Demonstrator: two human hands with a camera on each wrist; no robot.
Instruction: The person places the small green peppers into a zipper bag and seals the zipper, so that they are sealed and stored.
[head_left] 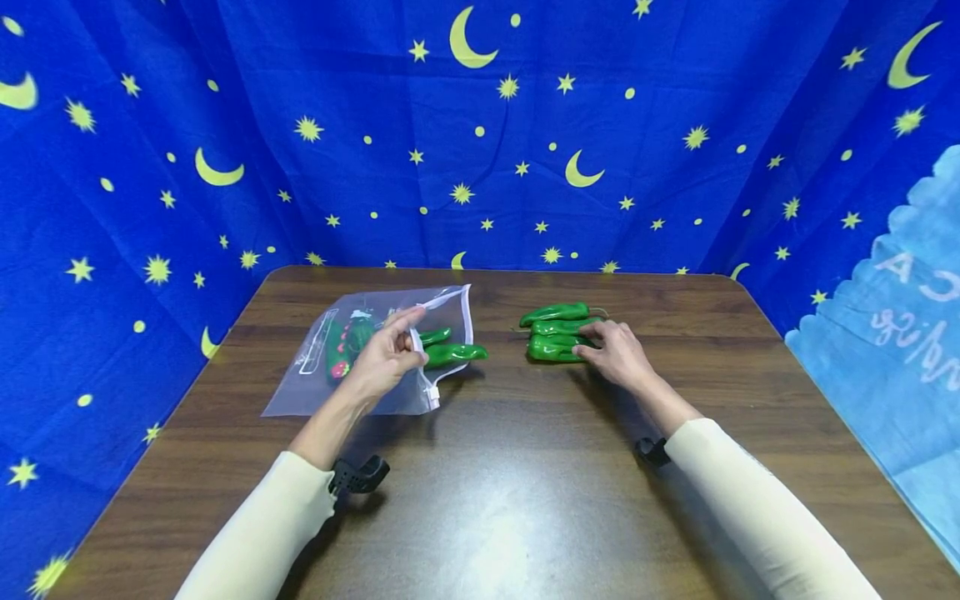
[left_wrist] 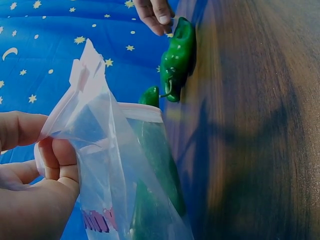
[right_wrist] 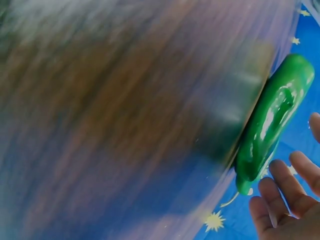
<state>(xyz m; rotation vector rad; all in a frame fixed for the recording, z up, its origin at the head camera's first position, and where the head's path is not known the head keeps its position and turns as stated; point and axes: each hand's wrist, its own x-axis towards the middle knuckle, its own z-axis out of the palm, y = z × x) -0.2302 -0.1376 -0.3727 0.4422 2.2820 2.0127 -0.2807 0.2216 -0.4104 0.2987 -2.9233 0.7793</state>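
My left hand pinches the open edge of a clear zip-lock bag, thumb against fingers. Inside lie green peppers, with a green and pink print on the bag. One green pepper pokes out of the mouth, with another behind it. To the right, three green peppers lie side by side on the table. My right hand is at their right ends. In the right wrist view its fingers are spread and loosely bent beside the nearest pepper; contact is hard to tell.
The brown wooden table has its back edge against a blue curtain with yellow stars and moons. A light blue cloth hangs on the right. The bag's slider sits at its near corner.
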